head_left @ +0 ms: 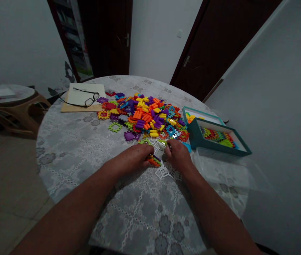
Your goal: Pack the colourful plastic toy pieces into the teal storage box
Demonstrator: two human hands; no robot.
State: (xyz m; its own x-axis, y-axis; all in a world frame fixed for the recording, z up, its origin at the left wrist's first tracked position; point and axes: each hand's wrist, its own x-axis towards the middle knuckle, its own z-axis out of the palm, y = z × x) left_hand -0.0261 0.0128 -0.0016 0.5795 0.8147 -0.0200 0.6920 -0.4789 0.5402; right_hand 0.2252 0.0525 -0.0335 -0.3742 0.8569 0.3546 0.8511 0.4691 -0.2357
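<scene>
My left hand (142,154) is closed around a small stack of toothed plastic building pieces (155,161), orange, green and purple at the edge that shows. A short way to its right, my right hand (177,152) is pinched near a yellow-green piece (162,142); the fingers hide most of what they grip. White pieces (163,172) lie on the tablecloth between and below the hands. Just beyond them rises a heap of colourful plastic pieces (146,115), with toothed square frames and ribbed connectors in orange, yellow and purple.
At the right stands a green box (221,151) with rows of pieces inside, its other half (206,115) behind it. Clear plastic wrap (219,166) lies in front. Glasses (89,102) rest on papers (73,95) at the back left of the round table (70,148).
</scene>
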